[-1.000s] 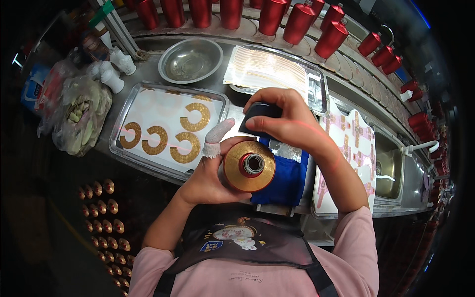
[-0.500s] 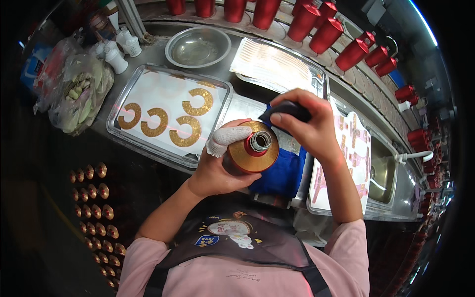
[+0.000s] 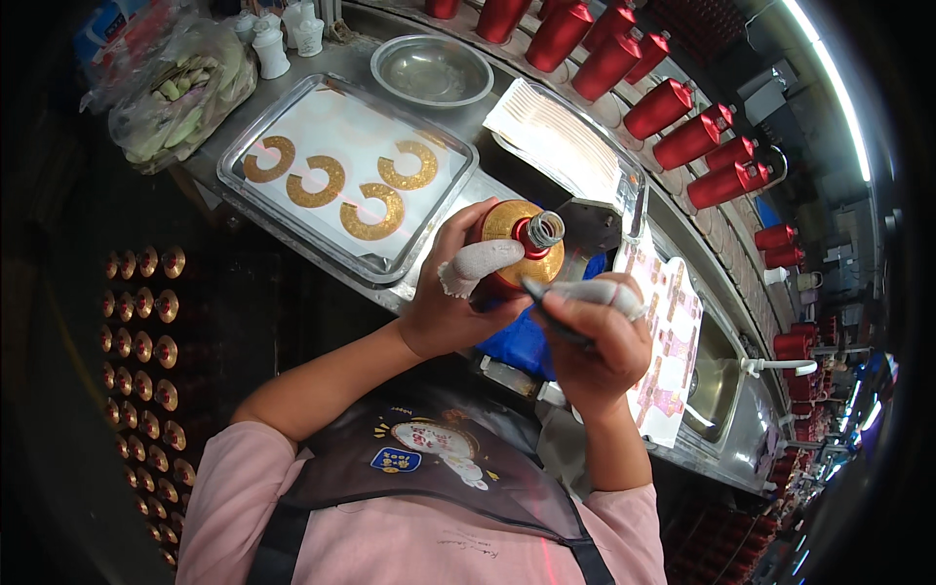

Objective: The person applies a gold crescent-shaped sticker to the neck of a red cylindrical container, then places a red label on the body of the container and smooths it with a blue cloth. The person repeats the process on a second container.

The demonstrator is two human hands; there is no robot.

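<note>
My left hand (image 3: pixel 434 302) is wrapped round a red bottle (image 3: pixel 507 219) with a gold shoulder and an open threaded neck, tilted away to the right. A white finger cot (image 3: pixel 485 259) covers a digit lying on the gold shoulder. Pinched in my right hand (image 3: pixel 612 346) is a dark flat scraper-like tool (image 3: pixel 567 327); its tip comes up to the near edge of the gold shoulder. Whether the tip touches cannot be made out. Left of the bottle, several gold C-shaped stickers (image 3: pixel 372 213) lie on a white sheet in a metal tray (image 3: pixel 229 183).
A metal bowl (image 3: pixel 434 73) stands behind the tray, beside a stack of white sheets (image 3: pixel 561 136). Red bottles (image 3: pixel 612 66) line a curved conveyor at the back. Blue cloth (image 3: pixel 517 346) hangs below the bottle. Rightward are printed sheets (image 3: pixel 673 341) and a sink (image 3: pixel 720 385).
My right hand has come down and nearer, bringing the dark tool from beyond the bottle to its near right side. The bottle has tilted to the right, and the whole view has turned.
</note>
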